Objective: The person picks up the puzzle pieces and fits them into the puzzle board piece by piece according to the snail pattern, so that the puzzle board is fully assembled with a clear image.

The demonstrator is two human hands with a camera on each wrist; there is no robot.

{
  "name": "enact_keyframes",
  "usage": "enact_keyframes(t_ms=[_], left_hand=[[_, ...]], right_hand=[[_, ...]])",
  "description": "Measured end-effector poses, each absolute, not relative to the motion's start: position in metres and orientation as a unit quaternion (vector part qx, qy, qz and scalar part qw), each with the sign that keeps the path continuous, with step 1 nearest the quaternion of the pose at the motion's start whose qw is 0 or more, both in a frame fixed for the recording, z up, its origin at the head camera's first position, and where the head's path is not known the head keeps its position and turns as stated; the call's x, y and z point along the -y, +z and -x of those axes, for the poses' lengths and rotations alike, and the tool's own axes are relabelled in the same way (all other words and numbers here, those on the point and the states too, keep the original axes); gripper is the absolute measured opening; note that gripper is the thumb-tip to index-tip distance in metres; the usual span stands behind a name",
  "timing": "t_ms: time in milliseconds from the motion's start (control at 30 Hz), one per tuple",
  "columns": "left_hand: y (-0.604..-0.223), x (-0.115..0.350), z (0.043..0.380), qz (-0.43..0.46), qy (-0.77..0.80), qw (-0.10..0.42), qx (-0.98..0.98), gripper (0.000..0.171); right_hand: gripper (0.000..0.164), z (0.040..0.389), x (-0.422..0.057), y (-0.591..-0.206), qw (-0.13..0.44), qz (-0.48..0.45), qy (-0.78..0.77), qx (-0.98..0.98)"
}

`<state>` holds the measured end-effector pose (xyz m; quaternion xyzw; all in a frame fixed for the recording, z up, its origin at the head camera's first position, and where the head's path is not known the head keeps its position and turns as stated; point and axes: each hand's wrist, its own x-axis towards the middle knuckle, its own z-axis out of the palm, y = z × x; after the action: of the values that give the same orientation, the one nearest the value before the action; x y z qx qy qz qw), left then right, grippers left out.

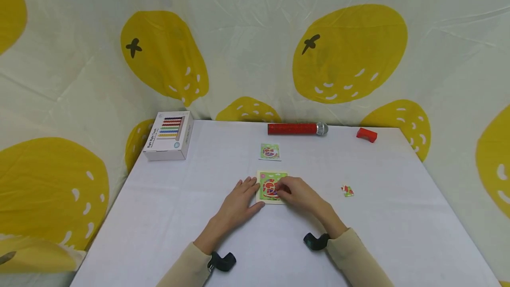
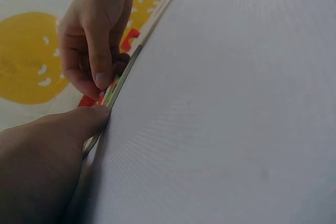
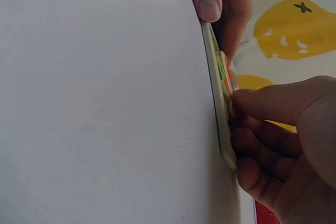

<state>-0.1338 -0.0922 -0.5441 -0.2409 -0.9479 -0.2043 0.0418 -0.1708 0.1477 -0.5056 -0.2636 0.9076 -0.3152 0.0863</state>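
Observation:
A small wooden jigsaw puzzle board (image 1: 261,201) with a green border and a red and purple picture lies mid-table. My left hand (image 1: 239,200) rests at its left side, fingers stretched out, fingertips at the left edge and thumb by the near corner. Over the right part of the picture, my right hand (image 1: 298,193) pinches a puzzle piece (image 3: 227,73) between thumb and fingers. The piece overlaps the board in the right wrist view and is mostly hidden from above. Loose puzzle pieces (image 1: 347,191) lie to the right.
Behind the board lies a small square picture card (image 1: 270,151). Further back are a red microphone (image 1: 292,129) and a red block (image 1: 366,135). A white box (image 1: 169,136) stands at the back left. A patterned cloth (image 1: 247,43) hangs behind the table.

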Motion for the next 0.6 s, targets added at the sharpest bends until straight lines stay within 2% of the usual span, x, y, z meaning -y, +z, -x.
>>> enact_keyframes(t_ms=[600], left_hand=[[-0.5440,0.0913,0.1335,0.237,-0.202,0.040,0.949,0.064]], right_hand=[[0.014,0.1697,-0.1451,-0.5053,0.082,0.277,-0.297,-0.910]])
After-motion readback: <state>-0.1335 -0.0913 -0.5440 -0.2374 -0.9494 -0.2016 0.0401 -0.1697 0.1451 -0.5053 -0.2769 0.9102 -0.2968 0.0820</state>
